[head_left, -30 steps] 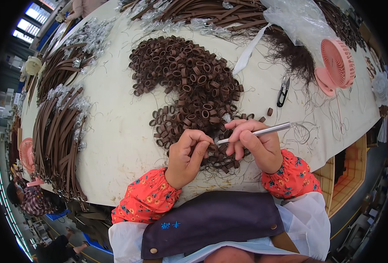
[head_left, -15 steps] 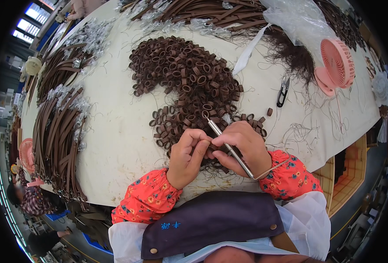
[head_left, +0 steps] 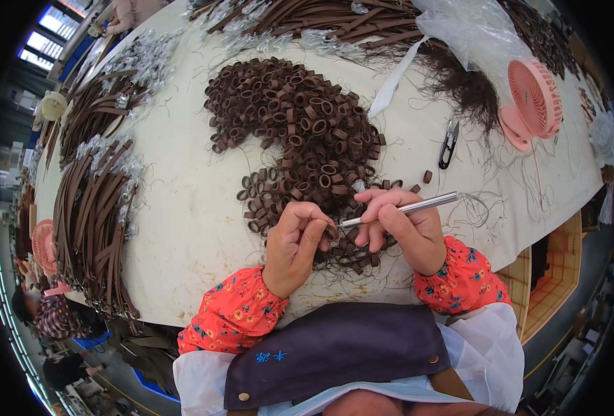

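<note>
Between thumb and fingertips, my left hand (head_left: 294, 244) pinches a brown loop (head_left: 332, 234), a small ring like a belt keeper. My right hand (head_left: 409, 227) grips a slim silver pen-shaped tool (head_left: 428, 203), which lies nearly level and slants up to the right. Its narrow tip points left and meets or almost meets the loop; exact contact is too small to tell. Beyond both hands spreads a large heap of similar brown loops (head_left: 300, 118), with more of them scattered under and around my fingers.
Black-handled thread snips (head_left: 448, 145) and a pink fan (head_left: 532, 104) lie to the right. Brown straps with clear wrapping (head_left: 92, 229) are piled at left, more straps (head_left: 348, 24) at the far edge. Loose threads (head_left: 483, 208) litter the pale tabletop (head_left: 182, 208).
The silver tool has swung from pointing away at the heap to pointing left at the loop. My right hand has turned and shifted slightly right; my left hand stays nearly put.
</note>
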Motion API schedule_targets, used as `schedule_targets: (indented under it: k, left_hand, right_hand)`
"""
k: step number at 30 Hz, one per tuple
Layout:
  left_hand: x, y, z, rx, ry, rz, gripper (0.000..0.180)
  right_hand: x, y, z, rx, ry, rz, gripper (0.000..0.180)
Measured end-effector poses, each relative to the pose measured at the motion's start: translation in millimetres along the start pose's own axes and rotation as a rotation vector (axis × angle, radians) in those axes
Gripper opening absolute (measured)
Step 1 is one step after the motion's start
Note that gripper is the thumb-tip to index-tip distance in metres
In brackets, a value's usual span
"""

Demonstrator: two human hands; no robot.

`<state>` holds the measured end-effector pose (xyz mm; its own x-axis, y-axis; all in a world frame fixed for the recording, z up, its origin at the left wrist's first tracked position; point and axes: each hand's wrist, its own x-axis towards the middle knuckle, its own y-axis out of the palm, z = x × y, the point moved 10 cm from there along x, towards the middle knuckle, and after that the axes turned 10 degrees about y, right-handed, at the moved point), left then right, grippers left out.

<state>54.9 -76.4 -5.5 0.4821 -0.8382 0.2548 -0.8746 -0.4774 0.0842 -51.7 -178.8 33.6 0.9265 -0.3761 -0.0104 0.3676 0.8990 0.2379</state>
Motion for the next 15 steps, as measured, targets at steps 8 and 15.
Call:
schedule_targets:
  k: [8,15]
  left_hand:
    - [-1.9,0.8,2.1,0.062,-0.017,0.057,0.009]
    - [0.1,-0.2,-1.4,0.021,0.014,-0.013,0.008]
  right_hand:
    - [0.4,2.8,-1.7,-0.049,-0.017,0.014,0.023]
    - [-0.7,1.6,-2.7,-0.050,-0.022,-0.007,0.023]
